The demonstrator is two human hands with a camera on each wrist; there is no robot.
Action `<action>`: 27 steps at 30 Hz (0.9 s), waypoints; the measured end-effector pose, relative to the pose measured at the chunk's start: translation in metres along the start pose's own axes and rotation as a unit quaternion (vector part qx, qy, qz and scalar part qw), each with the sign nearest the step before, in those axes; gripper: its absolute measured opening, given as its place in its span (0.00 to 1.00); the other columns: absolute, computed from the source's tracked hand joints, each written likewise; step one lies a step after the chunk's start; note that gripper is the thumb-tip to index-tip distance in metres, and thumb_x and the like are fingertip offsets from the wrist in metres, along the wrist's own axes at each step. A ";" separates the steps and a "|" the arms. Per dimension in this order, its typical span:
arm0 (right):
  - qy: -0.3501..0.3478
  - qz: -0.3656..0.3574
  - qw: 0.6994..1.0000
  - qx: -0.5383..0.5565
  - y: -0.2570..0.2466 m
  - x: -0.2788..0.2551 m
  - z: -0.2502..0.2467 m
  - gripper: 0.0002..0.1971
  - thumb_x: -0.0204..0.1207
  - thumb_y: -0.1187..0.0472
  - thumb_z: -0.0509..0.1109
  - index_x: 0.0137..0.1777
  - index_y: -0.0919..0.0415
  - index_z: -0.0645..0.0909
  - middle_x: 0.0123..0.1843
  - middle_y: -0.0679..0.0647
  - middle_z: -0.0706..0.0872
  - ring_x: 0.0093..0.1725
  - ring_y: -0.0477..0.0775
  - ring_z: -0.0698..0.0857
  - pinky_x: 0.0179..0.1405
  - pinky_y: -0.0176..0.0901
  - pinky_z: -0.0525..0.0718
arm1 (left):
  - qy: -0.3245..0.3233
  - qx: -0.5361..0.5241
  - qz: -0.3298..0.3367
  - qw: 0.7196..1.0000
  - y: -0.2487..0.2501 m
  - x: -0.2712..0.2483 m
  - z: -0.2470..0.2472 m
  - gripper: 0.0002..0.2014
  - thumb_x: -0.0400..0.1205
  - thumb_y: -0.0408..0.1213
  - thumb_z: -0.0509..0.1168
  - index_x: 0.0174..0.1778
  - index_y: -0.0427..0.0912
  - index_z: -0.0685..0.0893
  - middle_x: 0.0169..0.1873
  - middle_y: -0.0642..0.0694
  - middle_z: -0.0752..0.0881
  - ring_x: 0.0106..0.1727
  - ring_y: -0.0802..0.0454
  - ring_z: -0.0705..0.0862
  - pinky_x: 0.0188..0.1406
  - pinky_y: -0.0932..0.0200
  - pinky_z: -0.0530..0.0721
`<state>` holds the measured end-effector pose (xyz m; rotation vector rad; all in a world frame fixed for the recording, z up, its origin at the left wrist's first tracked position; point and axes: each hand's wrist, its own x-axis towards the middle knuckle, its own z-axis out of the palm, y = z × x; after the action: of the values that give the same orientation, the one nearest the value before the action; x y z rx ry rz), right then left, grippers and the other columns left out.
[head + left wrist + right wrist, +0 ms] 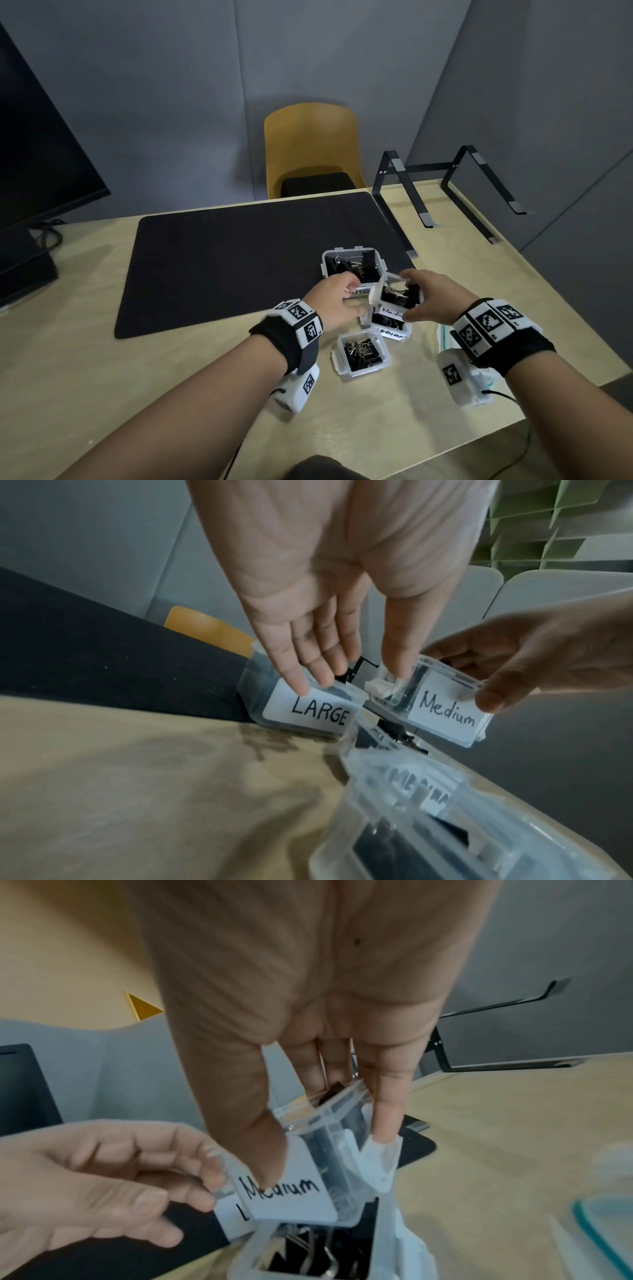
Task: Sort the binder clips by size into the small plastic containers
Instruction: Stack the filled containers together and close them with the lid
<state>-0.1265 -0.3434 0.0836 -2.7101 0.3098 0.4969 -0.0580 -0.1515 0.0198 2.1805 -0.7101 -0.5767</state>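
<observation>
My right hand grips a clear plastic container labelled "Medium", thumb on the label, fingers on the far side. It is tilted in the air above a second medium-labelled container. My left hand has straight fingers on the rim of the "LARGE" container, and its thumb touches the held container's latch. A smaller container sits nearest me. All of them hold black binder clips.
A black desk mat covers the middle of the wooden table; the LARGE container stands on its near right corner. A black laptop stand is at the back right, a monitor at the left, a yellow chair behind. Clear lids lie right.
</observation>
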 end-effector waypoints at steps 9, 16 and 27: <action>-0.015 0.003 1.000 -0.007 0.004 0.003 0.011 0.37 0.64 0.58 0.80 0.74 0.53 0.70 0.65 0.54 0.80 0.64 0.54 0.78 0.66 0.44 0.75 | -0.072 0.062 -0.010 0.995 -0.007 0.006 0.015 0.15 0.80 0.42 0.65 0.58 0.38 0.82 0.57 0.41 0.85 0.59 0.45 0.83 0.62 0.47 0.81; -0.038 0.007 0.999 -0.014 0.009 0.004 0.015 0.43 0.66 0.55 0.79 0.79 0.50 0.62 0.75 0.50 0.73 0.72 0.51 0.73 0.70 0.41 0.69 | -0.074 0.048 -0.017 0.996 -0.015 0.008 0.023 0.17 0.76 0.39 0.69 0.60 0.40 0.82 0.56 0.44 0.85 0.58 0.47 0.84 0.59 0.48 0.82; 0.000 0.002 1.000 0.002 0.012 0.002 0.018 0.43 0.65 0.55 0.80 0.78 0.52 0.64 0.74 0.50 0.75 0.72 0.50 0.73 0.68 0.39 0.68 | -0.089 0.036 -0.031 0.995 -0.013 0.018 0.029 0.31 0.76 0.43 0.70 0.76 0.49 0.71 0.65 0.48 0.81 0.64 0.50 0.81 0.64 0.56 0.80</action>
<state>-0.1338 -0.3478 0.0629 -2.7068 0.3146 0.4981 -0.0580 -0.1712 -0.0107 2.2427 -0.7705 -0.7972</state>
